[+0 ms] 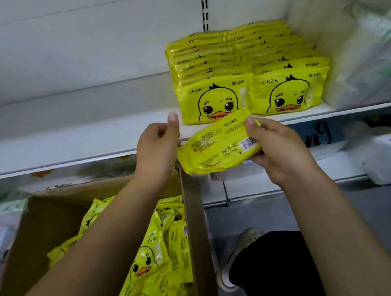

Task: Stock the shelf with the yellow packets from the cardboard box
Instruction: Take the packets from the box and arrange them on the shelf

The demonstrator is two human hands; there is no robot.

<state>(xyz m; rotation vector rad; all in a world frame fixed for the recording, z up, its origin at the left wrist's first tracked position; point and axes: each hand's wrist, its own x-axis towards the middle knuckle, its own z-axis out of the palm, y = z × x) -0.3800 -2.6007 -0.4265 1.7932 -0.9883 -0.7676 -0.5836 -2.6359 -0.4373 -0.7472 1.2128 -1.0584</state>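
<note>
Packet (221, 146), back face up, above box (55, 209): right hand (276, 148) pinches its right end, left hand (159, 146) curled at its left end, hold unclear; best turned duck-forward and stood upright against the left row (216, 97) on the shelf (79, 139).

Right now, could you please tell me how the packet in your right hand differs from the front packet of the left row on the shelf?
The held packet shows its back, with small print and a barcode; the front shelf packet shows its duck face. The held packet is tilted in the right hand, before the shelf; the front shelf packet stands upright on it. Both are yellow.
</note>
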